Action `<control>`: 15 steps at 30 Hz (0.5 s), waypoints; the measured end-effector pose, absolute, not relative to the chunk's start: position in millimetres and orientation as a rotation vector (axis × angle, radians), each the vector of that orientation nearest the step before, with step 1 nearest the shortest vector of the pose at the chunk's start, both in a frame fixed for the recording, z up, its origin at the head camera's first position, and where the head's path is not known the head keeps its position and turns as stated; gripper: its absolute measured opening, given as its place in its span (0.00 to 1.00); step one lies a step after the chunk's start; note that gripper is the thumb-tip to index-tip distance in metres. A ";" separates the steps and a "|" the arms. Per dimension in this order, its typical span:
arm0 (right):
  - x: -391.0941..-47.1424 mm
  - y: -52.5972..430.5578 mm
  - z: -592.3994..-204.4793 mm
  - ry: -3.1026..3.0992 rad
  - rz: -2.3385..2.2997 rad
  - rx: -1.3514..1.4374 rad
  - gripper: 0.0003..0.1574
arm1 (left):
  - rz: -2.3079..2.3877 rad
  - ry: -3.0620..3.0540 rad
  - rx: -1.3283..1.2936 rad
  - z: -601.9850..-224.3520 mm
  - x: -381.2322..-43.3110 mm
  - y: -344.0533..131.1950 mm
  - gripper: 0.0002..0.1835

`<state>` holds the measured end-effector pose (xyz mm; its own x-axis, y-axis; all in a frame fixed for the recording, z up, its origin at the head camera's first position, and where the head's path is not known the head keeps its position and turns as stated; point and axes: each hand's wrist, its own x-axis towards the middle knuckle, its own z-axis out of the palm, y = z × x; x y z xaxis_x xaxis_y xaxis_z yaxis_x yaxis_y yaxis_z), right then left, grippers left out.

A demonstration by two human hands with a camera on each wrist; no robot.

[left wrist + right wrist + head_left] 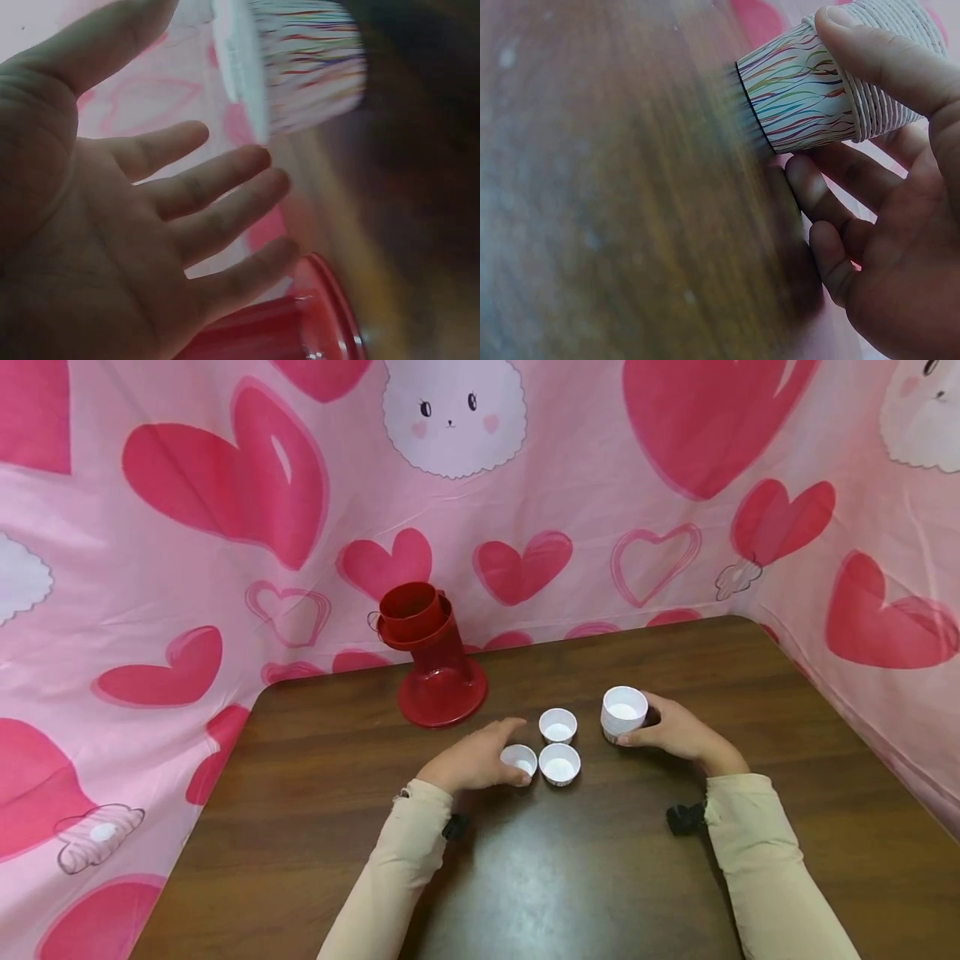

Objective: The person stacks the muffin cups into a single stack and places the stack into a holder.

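Leftmost, a red stand (442, 697) sits toward the back of the bench (330, 777), apart from the cups. I judge my work with the cups partway along: three are singled out upright, the left cup (522, 757), the back cup (558, 727) and the near cup (560, 766), while those in the stack (624, 710) are nested, not yet parted. My left grip (474, 760) is released, fingers spread, with the left cup between thumb and fingers; I cannot tell whether I touch it. The near cup is just right of that one, the back cup behind the near cup. Farther right, my right grip (681, 733) grasps the stack, which lies on its left side, between thumb and fingers.
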<state>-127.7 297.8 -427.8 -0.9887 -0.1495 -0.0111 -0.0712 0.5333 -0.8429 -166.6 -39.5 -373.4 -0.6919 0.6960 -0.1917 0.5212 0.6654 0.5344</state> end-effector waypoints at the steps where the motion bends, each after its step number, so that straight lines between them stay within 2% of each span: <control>1: -127.4 298.0 -427.9 2.681 -1.465 -0.188 0.49 | 0.637 2.497 0.950 -377.0 -165.0 -41.1 0.44; 4: -126.8 298.2 -428.1 2.685 -1.463 -0.186 0.49 | 0.647 2.499 0.951 -386.6 -161.7 -44.4 0.44; 11: -127.5 298.5 -427.9 2.685 -1.465 -0.200 0.49 | 0.664 2.531 1.004 -393.3 -160.4 -49.3 0.35; 15: -128.8 298.9 -428.3 2.677 -1.472 -0.201 0.49 | 0.686 2.559 1.016 -390.7 -163.0 -51.6 0.33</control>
<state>-128.8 298.9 -428.3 -0.9883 -0.1526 -0.0066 -0.0762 0.5298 -0.8447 -163.0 -51.6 -390.7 -0.7038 0.7033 -0.1007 0.5585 0.6353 0.5334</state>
